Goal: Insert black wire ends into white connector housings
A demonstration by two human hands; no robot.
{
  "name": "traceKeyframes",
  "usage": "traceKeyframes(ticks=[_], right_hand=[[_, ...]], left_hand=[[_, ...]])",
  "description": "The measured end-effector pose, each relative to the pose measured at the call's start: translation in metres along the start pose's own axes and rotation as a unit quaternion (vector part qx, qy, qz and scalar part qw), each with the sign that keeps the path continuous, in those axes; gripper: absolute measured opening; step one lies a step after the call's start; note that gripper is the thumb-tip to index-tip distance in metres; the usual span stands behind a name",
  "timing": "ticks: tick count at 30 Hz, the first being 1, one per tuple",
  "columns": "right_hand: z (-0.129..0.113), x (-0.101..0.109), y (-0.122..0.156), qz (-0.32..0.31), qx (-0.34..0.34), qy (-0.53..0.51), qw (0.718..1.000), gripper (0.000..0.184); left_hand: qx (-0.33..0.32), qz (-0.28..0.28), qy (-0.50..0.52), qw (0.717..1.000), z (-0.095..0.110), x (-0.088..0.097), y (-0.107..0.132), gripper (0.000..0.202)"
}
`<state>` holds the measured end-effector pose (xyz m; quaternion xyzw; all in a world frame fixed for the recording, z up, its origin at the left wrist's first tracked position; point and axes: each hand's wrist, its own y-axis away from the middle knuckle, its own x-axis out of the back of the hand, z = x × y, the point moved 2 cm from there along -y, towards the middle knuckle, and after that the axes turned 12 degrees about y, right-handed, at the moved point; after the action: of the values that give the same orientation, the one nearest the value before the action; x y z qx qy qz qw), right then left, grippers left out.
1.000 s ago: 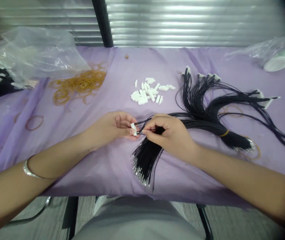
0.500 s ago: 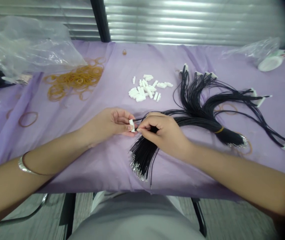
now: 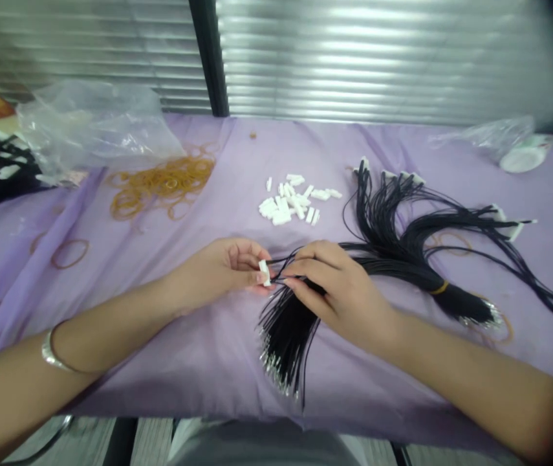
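The left hand (image 3: 218, 272) pinches 1 connector (image 3: 264, 272), as before. The right hand (image 3: 344, 294), earlier pinched tight, now lays looser fingers on the wires (image 3: 286, 323); whether it grips any is unclear.

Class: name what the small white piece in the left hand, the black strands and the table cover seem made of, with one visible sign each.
The white piece, pinched in the left hand: probably moulded plastic, matt, hard-edged. The black strands: likely plastic-sheathed wire, smooth, bending freely, with shiny metal-looking tips. The table cover: thin purple sheet, creased and draping; fabric or plastic, unclear.
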<state>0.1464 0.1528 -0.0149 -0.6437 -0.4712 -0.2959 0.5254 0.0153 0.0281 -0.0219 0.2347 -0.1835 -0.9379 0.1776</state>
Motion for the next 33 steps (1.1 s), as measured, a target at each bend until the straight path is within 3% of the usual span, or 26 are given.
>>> traceKeyframes(ticks=[6,13,19,33], right_hand=[[0.002,-0.009,-0.006,-0.05,0.029,-0.033,0.998,0.01],[-0.005,-0.012,-0.005,-0.064,-0.066,0.003,0.996,0.009],[-0.004,-0.014,-0.008,-0.071,-0.023,-0.014,0.997,0.012],[-0.006,-0.021,-0.009,-0.045,-0.015,0.007,0.999,0.012]], left_hand=[[-0.015,0.006,-0.014,1.0,-0.002,0.003,-0.002,0.019],[-0.054,0.024,0.021,0.998,-0.005,0.003,-0.006,0.024],[-0.064,0.026,0.025,0.997,-0.002,0.001,-0.005,0.022],[-0.057,0.011,0.023,0.998,-0.005,-0.001,-0.008,0.02]])
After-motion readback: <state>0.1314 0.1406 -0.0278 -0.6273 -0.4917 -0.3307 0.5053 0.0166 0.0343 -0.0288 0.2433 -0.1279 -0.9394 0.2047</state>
